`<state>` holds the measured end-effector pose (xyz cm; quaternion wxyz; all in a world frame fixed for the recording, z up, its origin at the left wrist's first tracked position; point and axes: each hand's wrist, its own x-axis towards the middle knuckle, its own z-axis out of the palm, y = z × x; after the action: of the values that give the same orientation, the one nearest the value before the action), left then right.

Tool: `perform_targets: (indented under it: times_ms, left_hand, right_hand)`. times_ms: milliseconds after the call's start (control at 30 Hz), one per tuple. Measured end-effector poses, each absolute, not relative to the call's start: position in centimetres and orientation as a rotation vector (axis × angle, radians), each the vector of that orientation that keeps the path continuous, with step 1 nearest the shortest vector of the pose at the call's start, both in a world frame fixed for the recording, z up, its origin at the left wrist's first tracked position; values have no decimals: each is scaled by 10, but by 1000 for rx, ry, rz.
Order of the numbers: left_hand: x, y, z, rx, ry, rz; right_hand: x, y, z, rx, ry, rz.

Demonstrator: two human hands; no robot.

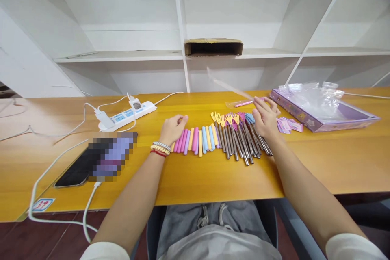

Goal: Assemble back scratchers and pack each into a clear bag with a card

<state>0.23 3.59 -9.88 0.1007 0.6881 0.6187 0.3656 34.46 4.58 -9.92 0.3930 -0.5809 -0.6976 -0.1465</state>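
Note:
My left hand [173, 130] rests at the left end of a row of pastel sticks [195, 140], fingers closed together; whatever it may hold is hidden. My right hand [265, 115] is raised over the right end of several metal rods with small hand-shaped tips [239, 136] in yellow, pink and blue. Pinched in its fingers is a long, clear plastic sleeve [228, 86] that points up and to the left, slightly blurred. Behind the rods lies a pink item in a clear wrapper [243, 103].
A purple tray [329, 127] of clear bags stands at the right, with small pink-purple cards [289, 125] beside it. Left are a power strip [126, 115], cables and a phone [77, 166]. Behind, white shelves [137, 55] hold a cardboard box [213, 47].

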Motion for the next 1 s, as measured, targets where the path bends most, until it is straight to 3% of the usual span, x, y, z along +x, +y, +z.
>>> perform_targets:
  times_ms: [200,533,1000]
  left_hand:
    - [17,41,-106,1406,1218,1269]
    - [23,27,-92,1222,810,1395]
    - [19,23,-83,1107,783,1202]
  right_hand:
    - [315,24,-93,-1200,-2017,-300]
    - [294,15,-92,-987,-2319,-234]
    - [303,25,-97,-1168,-2212,-252]
